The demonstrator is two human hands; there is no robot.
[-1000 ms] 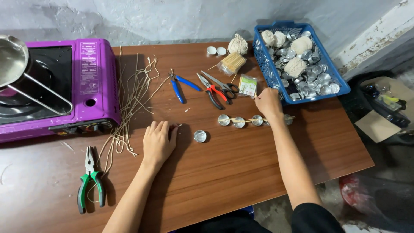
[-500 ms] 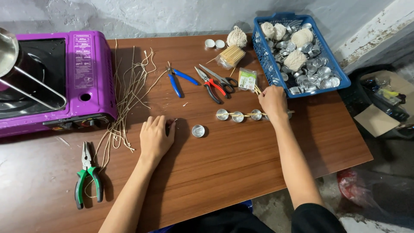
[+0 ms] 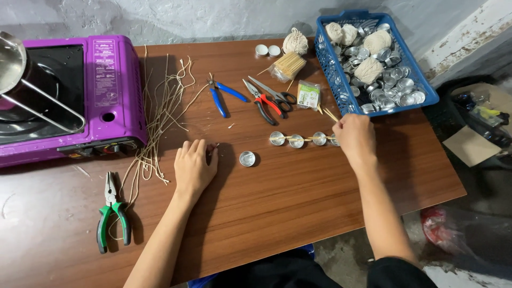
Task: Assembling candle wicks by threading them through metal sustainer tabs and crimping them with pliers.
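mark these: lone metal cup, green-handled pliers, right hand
lone metal cup (image 3: 247,158), head view, centre of its open top.
green-handled pliers (image 3: 112,218), head view, upper part of the handles.
right hand (image 3: 354,136), head view, back of the hand, at the end of the cup row.

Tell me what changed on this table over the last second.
Very little. The right hand stays at the end of the row of small metal cups, and the left hand stays flat on the table beside the lone cup. Nothing was picked up or released; the tools are unmoved.
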